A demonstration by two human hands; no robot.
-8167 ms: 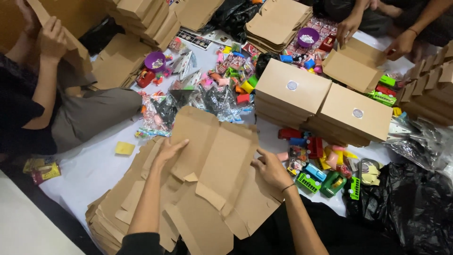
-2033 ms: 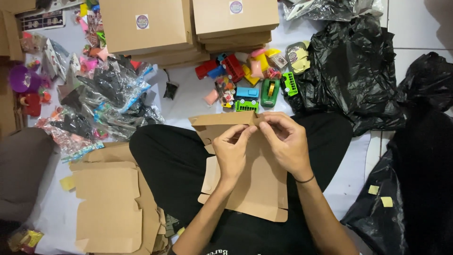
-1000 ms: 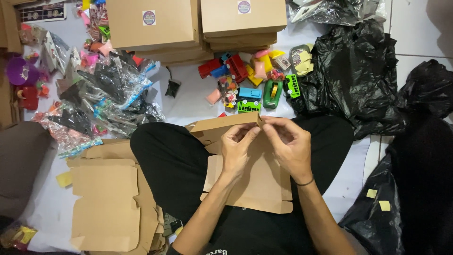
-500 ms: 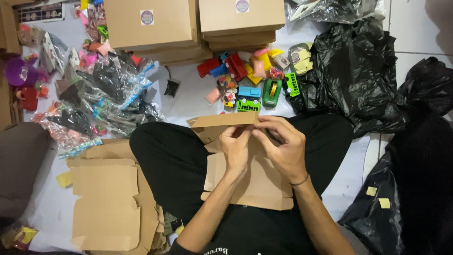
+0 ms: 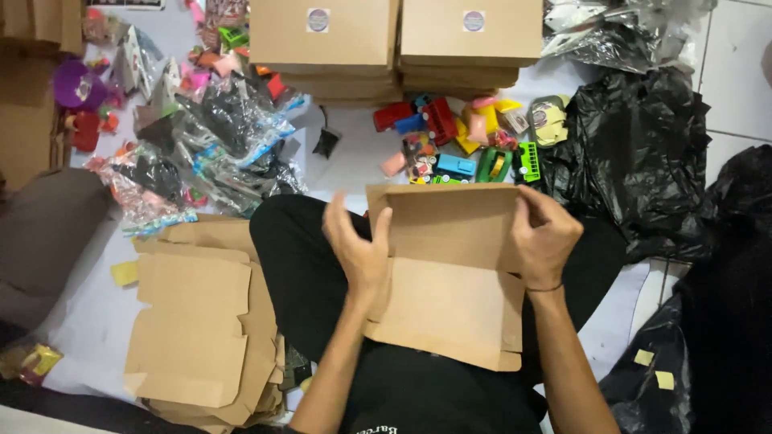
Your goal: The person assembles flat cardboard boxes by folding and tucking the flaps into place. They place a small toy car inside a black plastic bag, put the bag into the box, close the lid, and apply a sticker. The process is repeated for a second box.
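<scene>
- The flat cardboard box blank [image 5: 446, 273] lies across the person's lap, over black trousers, with its far flap folded up to stand nearly upright.
- The left hand [image 5: 358, 245] grips the left edge of the blank where the raised flap meets the flat panel, thumb on the inner face and fingers spread along the edge.
- The right hand [image 5: 545, 237] is closed over the right end of the raised flap, fingers curled onto its inner face; a thin dark band sits at that wrist.
- A stack of unfolded cardboard blanks [image 5: 205, 321] lies on the floor to the left of the blank, beside the person's knee.
- Small plastic toys [image 5: 462, 149], among them red, blue and green vehicles, lie on the floor just beyond the blank's raised flap.
- Two piles of closed cardboard boxes [image 5: 394, 40], each with a round sticker on top, stand beyond the toys.
- Clear bagged toys [image 5: 201, 153] are heaped beyond and to the left of the blank.
- Black plastic bags [image 5: 635, 161] lie to the right of the blank, close to the right hand.
</scene>
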